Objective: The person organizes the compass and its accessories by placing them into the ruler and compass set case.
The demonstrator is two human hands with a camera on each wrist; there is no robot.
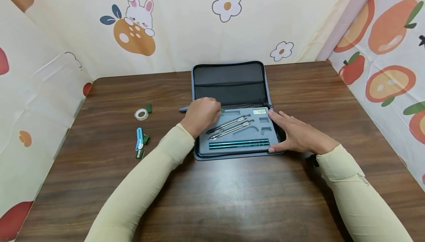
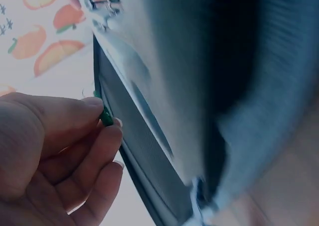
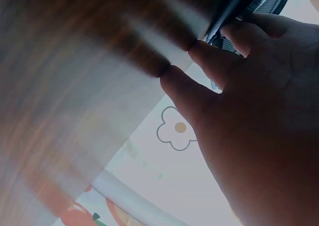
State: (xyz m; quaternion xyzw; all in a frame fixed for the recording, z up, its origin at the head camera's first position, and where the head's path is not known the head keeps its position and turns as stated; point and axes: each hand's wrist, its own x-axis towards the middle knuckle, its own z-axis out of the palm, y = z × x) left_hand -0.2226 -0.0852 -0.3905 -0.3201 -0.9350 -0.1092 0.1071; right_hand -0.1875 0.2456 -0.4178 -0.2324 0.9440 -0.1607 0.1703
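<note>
A zip case lies unfolded on the table, with a grey moulded tray in its near half. Two metal compasses lie slantwise in the tray above dark teal pencils. A small white-and-green block, probably an eraser, sits at its upper right. My left hand is over the tray's upper left, pinching a small green piece between thumb and fingertips. My right hand rests at the case's right edge, fingers extended, thumb at the tray's near right corner.
Left of the case lie a white tape roll, a small green block, a blue-and-white tool, another green piece and a small metallic item. A patterned curtain hangs behind the wooden table.
</note>
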